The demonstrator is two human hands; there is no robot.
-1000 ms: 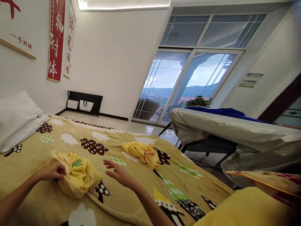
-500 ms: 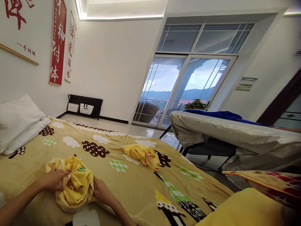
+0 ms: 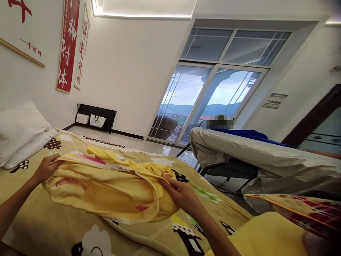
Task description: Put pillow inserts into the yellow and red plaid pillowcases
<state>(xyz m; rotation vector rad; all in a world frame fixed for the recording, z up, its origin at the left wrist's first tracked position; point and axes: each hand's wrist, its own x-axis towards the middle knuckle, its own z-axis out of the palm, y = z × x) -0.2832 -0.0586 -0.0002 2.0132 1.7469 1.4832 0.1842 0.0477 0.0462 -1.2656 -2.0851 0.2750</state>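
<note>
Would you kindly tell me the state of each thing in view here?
yellow garment, stretched out wide, held between both hands.
left hand, closed on the garment's left end.
right hand, gripping its right end.
blanket, spread out beneath the garment.
pillows, stacked one on the other.
ironing board, unfolded and standing, blue cloth on top.

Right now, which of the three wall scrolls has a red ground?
The middle scroll: white characters on red. The wide scroll left of it and the narrow scroll right of it are white with red characters.
</note>
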